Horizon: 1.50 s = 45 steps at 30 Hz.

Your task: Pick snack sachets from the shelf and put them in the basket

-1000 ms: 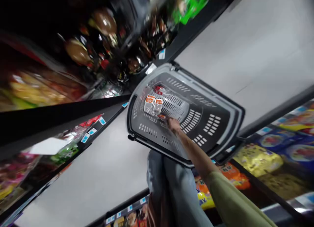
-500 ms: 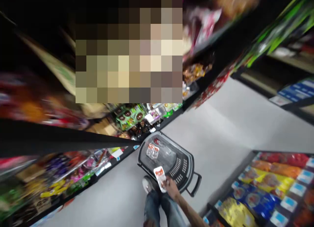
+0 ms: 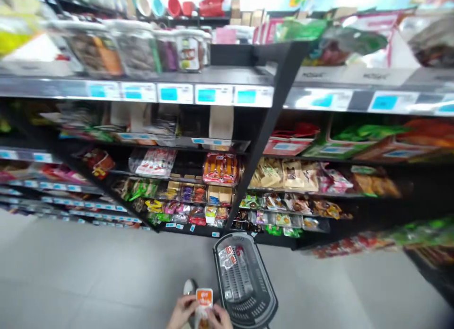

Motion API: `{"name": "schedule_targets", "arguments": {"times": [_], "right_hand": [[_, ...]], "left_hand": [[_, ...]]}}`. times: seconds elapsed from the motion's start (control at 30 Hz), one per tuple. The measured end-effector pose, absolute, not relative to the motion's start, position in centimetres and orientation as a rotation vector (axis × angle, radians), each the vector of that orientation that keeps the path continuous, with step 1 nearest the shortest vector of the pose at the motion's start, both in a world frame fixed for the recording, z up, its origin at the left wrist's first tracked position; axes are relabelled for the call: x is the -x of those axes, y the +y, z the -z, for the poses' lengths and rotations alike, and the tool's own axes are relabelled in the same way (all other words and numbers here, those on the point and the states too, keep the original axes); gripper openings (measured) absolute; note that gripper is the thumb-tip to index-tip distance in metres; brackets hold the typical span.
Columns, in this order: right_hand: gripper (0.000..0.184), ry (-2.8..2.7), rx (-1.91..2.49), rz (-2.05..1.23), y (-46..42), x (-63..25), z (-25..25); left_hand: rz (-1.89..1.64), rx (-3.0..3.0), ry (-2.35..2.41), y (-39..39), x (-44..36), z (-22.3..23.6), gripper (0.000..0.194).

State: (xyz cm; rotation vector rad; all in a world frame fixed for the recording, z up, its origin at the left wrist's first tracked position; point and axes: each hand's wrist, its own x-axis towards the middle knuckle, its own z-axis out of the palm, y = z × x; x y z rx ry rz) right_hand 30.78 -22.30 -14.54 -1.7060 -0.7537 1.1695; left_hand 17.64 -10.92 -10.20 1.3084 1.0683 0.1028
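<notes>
A small packet [image 3: 205, 297] with an orange and white label is held up at the bottom of the head view. My left hand [image 3: 183, 312] is closed on its left edge, and the fingers of my right hand [image 3: 218, 316] grip it from the lower right. The packet's lower part is partly covered by the fingers. Just to the right, on the floor, stands a grey shopping basket [image 3: 263, 282]. Inside, near its far end, lie packets with red-orange and white labels [image 3: 227, 257].
Black shelving with a price-tag rail [image 3: 177, 93] spans the view ahead, stocked with bagged snacks. Clear plastic jars [image 3: 136, 47] stand on an upper shelf. A dark slanting upright [image 3: 260, 144] divides the bays behind the basket. Grey floor [image 3: 117, 267] spreads left.
The view has swung round to face the shelves. The packet, earlier in my right hand over the basket's near edge, is now between both hands, left of the basket.
</notes>
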Motion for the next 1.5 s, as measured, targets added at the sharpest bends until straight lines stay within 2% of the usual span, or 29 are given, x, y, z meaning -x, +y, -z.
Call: {"name": "schedule_targets", "arguments": {"times": [0.13, 0.27, 0.4, 0.63, 0.8, 1.0, 1.23, 1.37, 1.5], "right_hand": [[0.033, -0.677, 1.686, -1.142, -22.5, -30.6, 12.7], [0.042, -0.666, 1.604, -1.157, -20.9, -31.4, 8.6], [0.043, -0.659, 1.558, -1.113, -17.4, -31.6, 4.9], [0.045, -0.624, 1.533, -0.987, -9.2, -24.7, 1.8], [0.047, -0.461, 1.391, -1.052, -3.5, -16.5, 1.0], [0.049, -0.619, 1.342, -1.166, 0.0, -11.8, 0.0], [0.047, -0.730, 1.495, -1.084, 0.8, -12.2, -0.5], [0.050, -1.018, 1.635, -0.959, 1.5, -14.6, -1.0], [0.051, -1.231, 1.551, -1.027, 2.7, -17.5, -2.5]], "left_hand": [[-0.199, -1.285, 1.053, -12.0, -17.0, 9.0, 0.065], [-0.247, -1.247, 0.982, -10.5, -17.3, 5.8, 0.057], [-0.342, -1.183, 0.957, -7.5, -17.0, 2.5, 0.055], [-0.449, -1.192, 0.929, -1.4, -11.0, -1.3, 0.053], [-0.594, -1.245, 1.062, 2.7, -4.1, -1.1, 0.052], [-0.794, -1.053, 1.118, 4.2, 1.6, -0.6, 0.043], [-0.876, -0.956, 1.135, 4.5, 1.0, -1.7, 0.037], [-0.871, -0.926, 1.108, 5.3, -0.3, -2.1, 0.038], [-0.912, -0.846, 1.094, 6.2, -2.6, -3.1, 0.041]]}}
